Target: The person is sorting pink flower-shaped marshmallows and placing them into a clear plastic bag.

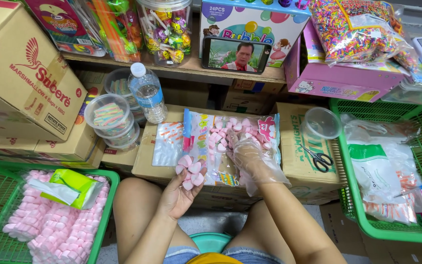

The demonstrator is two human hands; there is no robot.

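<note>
My left hand (180, 191) is bare and cups several pink heart-shaped marshmallows (190, 171) in its fingers. My right hand (248, 155) wears a clear plastic glove and reaches into an open printed bag of pink marshmallows (230, 131). The bag lies flat on a cardboard box (148, 161) in front of my knees. Whether the gloved fingers hold a marshmallow is hidden by the bag's plastic.
A green basket (109, 182) of packed pink marshmallows sits at my left, another green basket (344, 161) with plastic bags at my right. Scissors (318, 158) and a clear tub (321, 122) rest on a box. Stacked tubs (107, 113), a water bottle (147, 93) and a phone (235, 54) stand behind.
</note>
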